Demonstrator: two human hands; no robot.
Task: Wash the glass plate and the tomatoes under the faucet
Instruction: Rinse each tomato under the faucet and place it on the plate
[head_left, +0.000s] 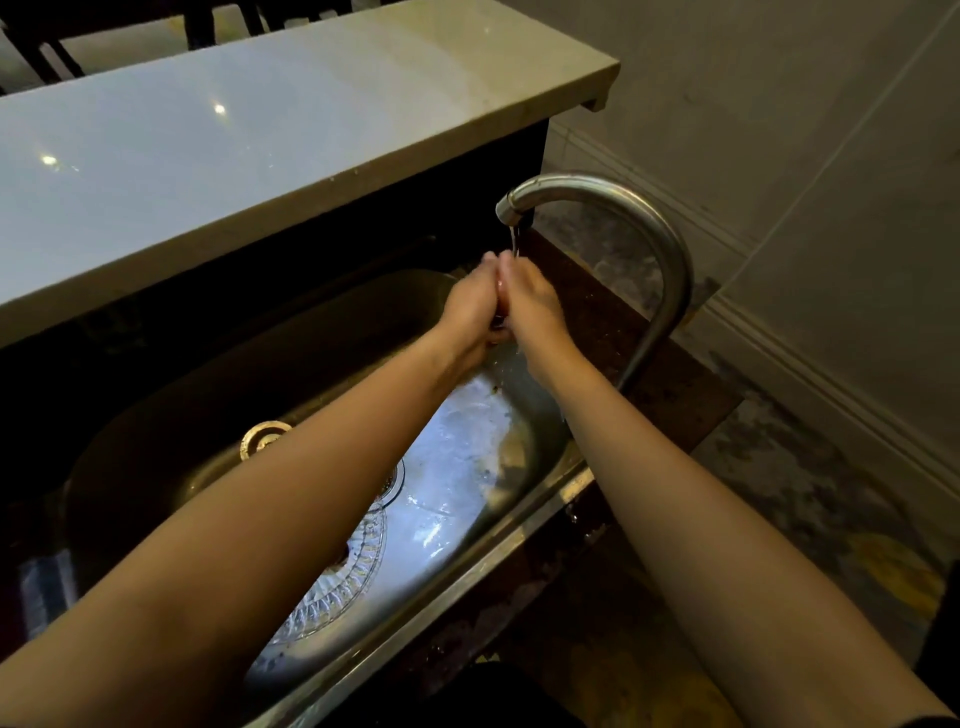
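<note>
My left hand (470, 304) and my right hand (535, 299) are pressed together under the curved steel faucet (649, 228), where a thin stream of water runs onto them. Between the palms shows a sliver of a small reddish thing, apparently a tomato (500, 285), mostly hidden by the fingers. The patterned glass plate (337, 587) lies flat in the bottom of the steel sink (524, 530), partly covered by my left forearm.
A drain strainer (397, 475) sits beside the plate and an overflow fitting (265, 436) is on the sink's far wall. A pale raised counter ledge (260, 156) runs behind the sink. Worn dark countertop (779, 467) and tiled wall lie to the right.
</note>
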